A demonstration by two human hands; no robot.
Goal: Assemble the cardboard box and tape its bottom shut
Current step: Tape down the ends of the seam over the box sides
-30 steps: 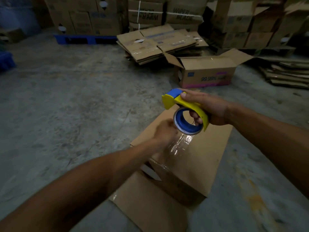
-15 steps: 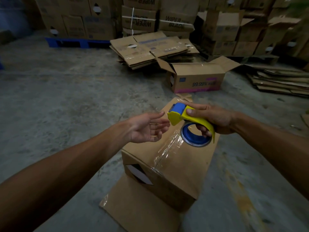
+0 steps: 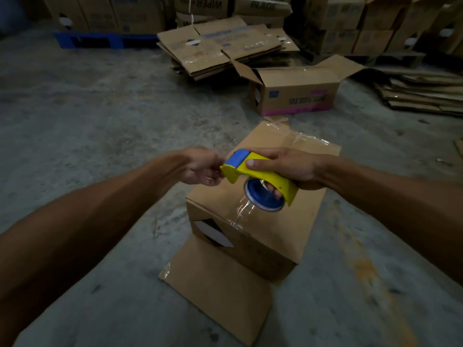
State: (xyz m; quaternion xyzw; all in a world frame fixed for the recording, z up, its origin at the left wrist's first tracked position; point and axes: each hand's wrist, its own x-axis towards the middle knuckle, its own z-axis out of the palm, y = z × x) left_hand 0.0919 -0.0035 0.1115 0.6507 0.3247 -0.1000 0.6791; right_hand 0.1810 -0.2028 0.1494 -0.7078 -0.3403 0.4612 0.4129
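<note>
A brown cardboard box stands on the concrete floor with its taped side up, and one loose flap lies flat on the floor toward me. My right hand grips a yellow and blue tape dispenser just above the box. A twisted strip of clear tape runs from the blue roll down to the box's near top edge. My left hand is at the dispenser's blue nose with its fingers curled, pinching what looks like clear tape there.
An open box with pink print sits behind the work. Flattened cartons are piled further back and more flat cardboard lies at the right. Stacked boxes and a blue pallet line the back.
My left hand left the box top, opened, then closed in at the dispenser's nose. The dispenser rose a little with my right hand, and the tape strip has bunched into a narrow twist.
</note>
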